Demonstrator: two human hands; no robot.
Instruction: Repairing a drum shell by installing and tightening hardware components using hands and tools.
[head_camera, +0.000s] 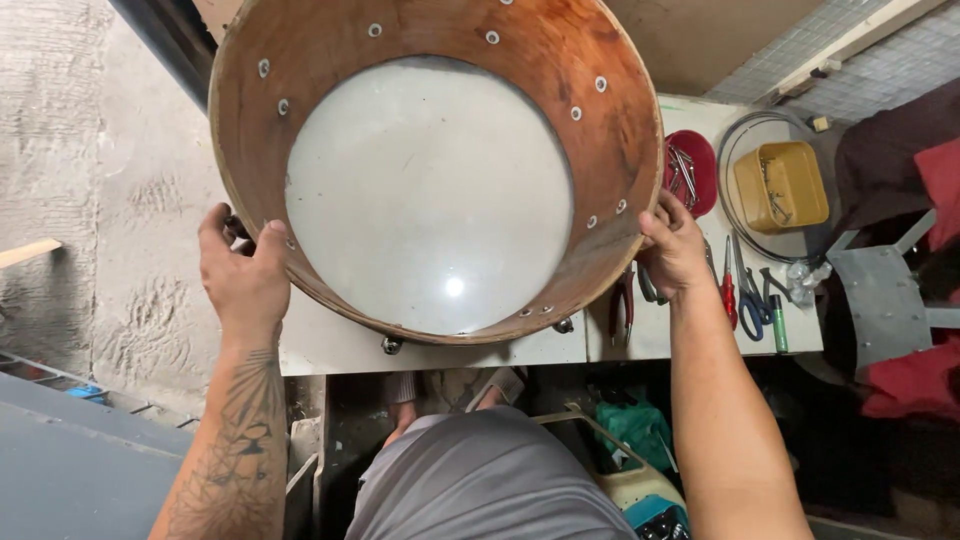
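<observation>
Drum shell (330, 60), round, wooden, reddish-brown inside, is held up over the white worktable (330, 345), open side toward the camera. A pale translucent drumhead (430, 190) closes its far end; a small glare spot shows low on it. Nothing lies inside the shell. Silver washers and screws ring the inner wall. Metal lugs poke out under the near rim.

Left hand (245, 275) grips the left near rim, thumb hooked over the edge onto the inner wall, fingers wrapped round the outside. Forearm is tattooed. Right hand (675, 250) grips the right rim, thumb on the edge, fingers curled behind the outside and mostly hidden. Both hands closed on the shell, the shell between them.

Right of the shell on the table: a red bowl (700, 160), partly hidden by the shell, with metal rods or hooks in it. Further right a yellow square tub (780, 185) holds a few small metal bits, cannot tell what kind. A grey wire hoop (735, 140) circles the tub. Near the right hand lie red-handled pliers (622, 305), a red screwdriver (729, 295), blue-handled scissors (750, 305) and a green marker (779, 325).

Below the table edge, the person's grey shorts (490, 480); a green cloth (635, 425) sits in a box to the right. Concrete floor (100, 200) on the left.
</observation>
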